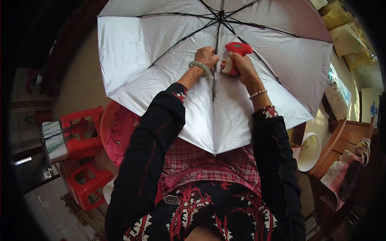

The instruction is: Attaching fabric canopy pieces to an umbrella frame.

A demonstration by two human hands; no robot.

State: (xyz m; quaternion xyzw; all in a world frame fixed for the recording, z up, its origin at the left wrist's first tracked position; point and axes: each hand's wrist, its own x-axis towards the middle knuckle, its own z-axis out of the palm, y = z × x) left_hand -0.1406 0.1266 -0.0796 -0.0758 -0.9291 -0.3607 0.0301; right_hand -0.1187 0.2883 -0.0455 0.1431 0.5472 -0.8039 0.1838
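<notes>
An opened umbrella with a silver inside and black ribs lies spread over my lap, its hub at the far end. My left hand, a pale bangle at its wrist, is closed with its fingertips at the middle rib that runs toward me. Just what its fingers pinch there is partly hidden. On the other side of that rib my right hand grips a red gun-shaped hand tool with a white trigger. The tool's working tip is hard to make out.
Red plastic stools stand at the left, one bearing a bundle of strips. Pink cloth fills a tub beside my left arm. To the right are a white bucket, a wooden chair with cloth on it, and several yellowish sacks.
</notes>
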